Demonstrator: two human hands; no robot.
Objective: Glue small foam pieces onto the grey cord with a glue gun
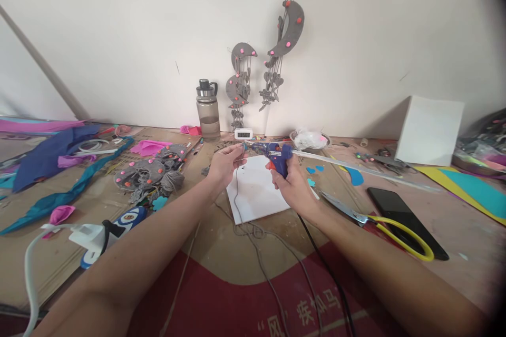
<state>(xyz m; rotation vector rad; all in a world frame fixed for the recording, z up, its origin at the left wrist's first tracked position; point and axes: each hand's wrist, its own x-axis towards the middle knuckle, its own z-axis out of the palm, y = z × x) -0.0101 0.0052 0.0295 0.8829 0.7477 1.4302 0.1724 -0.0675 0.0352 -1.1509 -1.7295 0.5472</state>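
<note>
My right hand (294,184) is wrapped round the handle of a blue hot glue gun (279,157), which has a long translucent glue stick (348,163) out of its back. The nozzle points left, at my left hand (225,166). Between the pinched fingertips of that hand is a small teal piece (244,146), mostly hidden, at the nozzle tip. A grey string (236,195) hangs down below those fingers and runs over a white sheet (256,200) under both hands. Small blue hearts (315,169) and a teal flower shape (311,182) lie right of the gun.
Yellow-handled scissors (367,218) overlap a black phone (407,221) at right. To the left are a power strip (132,217), grey felt pieces with yarn (154,171) and blue felt (51,155). A water bottle (208,116) and small clock (243,134) stand behind.
</note>
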